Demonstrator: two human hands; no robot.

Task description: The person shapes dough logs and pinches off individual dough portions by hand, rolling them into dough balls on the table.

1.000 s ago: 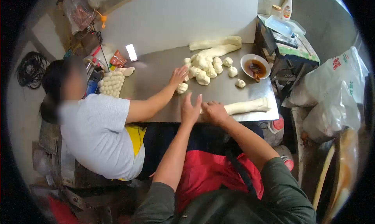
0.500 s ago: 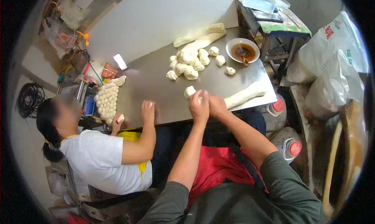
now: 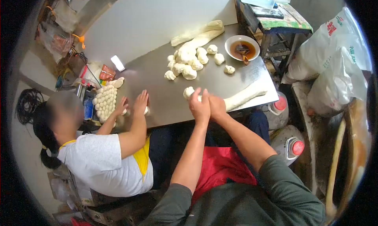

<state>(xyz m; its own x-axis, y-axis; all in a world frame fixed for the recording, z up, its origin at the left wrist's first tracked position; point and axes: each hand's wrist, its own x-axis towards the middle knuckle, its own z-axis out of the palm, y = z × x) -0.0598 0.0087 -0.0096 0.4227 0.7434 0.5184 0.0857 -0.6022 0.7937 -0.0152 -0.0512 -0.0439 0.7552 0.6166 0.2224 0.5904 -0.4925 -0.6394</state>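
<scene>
Left hand (image 3: 200, 108) and right hand (image 3: 216, 108) together at dough roll (image 3: 245, 99), grip unclear; lumps (image 3: 189, 72) heaped, long stretch yet undivided.

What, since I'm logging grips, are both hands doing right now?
Left hand: partly curled beside a dough lump; whether it grips cannot be told.
Right hand: closed on the dough roll.

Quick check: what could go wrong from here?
The dough roll lies close to the near edge of the table; a tug from the right hand might drag it over.
The bowl of brown liquid stands near the table's right side, so a bump could spill it.
The piled dough pieces touch and may stick together.
</scene>
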